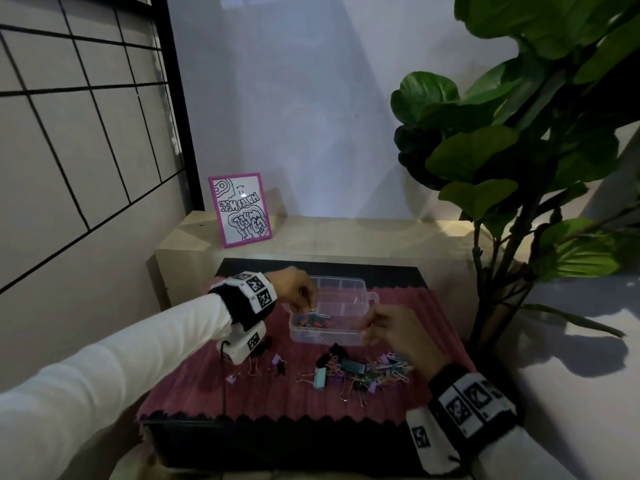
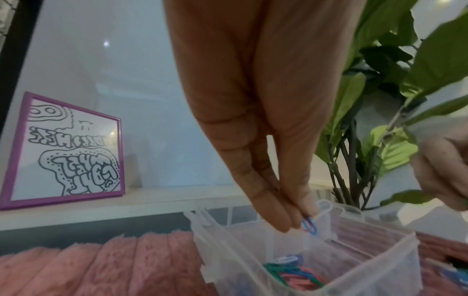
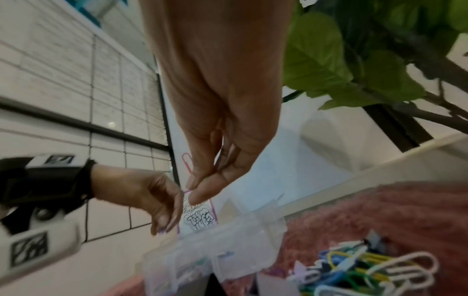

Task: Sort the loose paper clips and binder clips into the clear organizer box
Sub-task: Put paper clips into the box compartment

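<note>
The clear organizer box (image 1: 325, 337) stands open on a pink ridged mat (image 1: 214, 393); its front left compartment holds coloured paper clips (image 1: 311, 322). My left hand (image 1: 310, 306) hovers over that compartment, fingertips down, and pinches a blue paper clip (image 2: 309, 224) and a white one (image 2: 324, 209). My right hand (image 1: 370, 329) is at the box's right front corner, above the rim, and pinches a pink paper clip (image 3: 187, 162) between thumb and finger. A loose pile of paper clips and binder clips (image 1: 363, 372) lies on the mat in front of the box.
A few stray binder clips (image 1: 277, 364) lie on the mat's left part. A pink-framed drawing (image 1: 240, 209) leans on the beige ledge behind. A large leafy plant (image 1: 519, 150) crowds the right side. A tiled wall stands on the left.
</note>
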The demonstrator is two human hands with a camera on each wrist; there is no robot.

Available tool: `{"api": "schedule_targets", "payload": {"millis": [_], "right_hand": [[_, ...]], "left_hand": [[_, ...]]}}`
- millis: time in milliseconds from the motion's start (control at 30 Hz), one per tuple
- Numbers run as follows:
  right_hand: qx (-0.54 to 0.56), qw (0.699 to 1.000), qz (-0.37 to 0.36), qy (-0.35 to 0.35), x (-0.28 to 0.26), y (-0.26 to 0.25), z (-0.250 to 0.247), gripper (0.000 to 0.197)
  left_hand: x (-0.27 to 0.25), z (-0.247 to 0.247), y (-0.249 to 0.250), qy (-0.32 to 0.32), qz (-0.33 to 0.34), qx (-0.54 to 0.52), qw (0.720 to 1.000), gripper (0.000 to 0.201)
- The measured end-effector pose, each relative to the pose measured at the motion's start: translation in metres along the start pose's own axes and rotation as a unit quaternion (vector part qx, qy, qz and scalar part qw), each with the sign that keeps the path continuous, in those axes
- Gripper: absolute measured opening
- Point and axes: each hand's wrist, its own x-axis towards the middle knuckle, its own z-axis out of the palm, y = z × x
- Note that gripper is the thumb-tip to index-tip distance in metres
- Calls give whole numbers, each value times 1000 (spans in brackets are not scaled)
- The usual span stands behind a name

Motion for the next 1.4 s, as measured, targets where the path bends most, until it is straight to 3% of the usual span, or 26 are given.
{"api": "schedule_targets", "payload": {"millis": [133,233,433,567,667,767,833,933,1067,1200,1400], "right_hand": [[41,999,1,15,16,3,0,14],[65,998,15,1,32,2,7,18],[49,997,56,-6,65,-7,27,18],[66,995,68,-18,78,-18,36,9],[52,996,64,-29,81,-26,43,20],[-55,994,55,-83,78,-32,47,30],[-109,989,31,-96,72,-32,49,37],[-131,988,-57,-55,55,-31,46,34],[-187,972,-132,-54,26,-24,36,22],[-263,955,-105,-88,6,-7,34,18],[-322,934,-103,-118,-8,5,39,25]], "left_hand": [[4,4,8,-32,10,62,997,24],[-7,2,9,-51,17,63,997,32],[-47,-4,-7,54,12,26,998,44],[-83,1,-23,130,-9,-57,990,32],[-106,16,-26,115,-10,-103,988,21],[-114,33,-18,73,-6,-117,990,20],[-110,47,-10,57,0,-88,995,20],[-92,69,12,64,45,-29,996,20],[-60,96,35,44,34,63,996,44],[-41,109,32,16,19,124,992,71],[-53,100,13,13,4,171,985,69]]}}
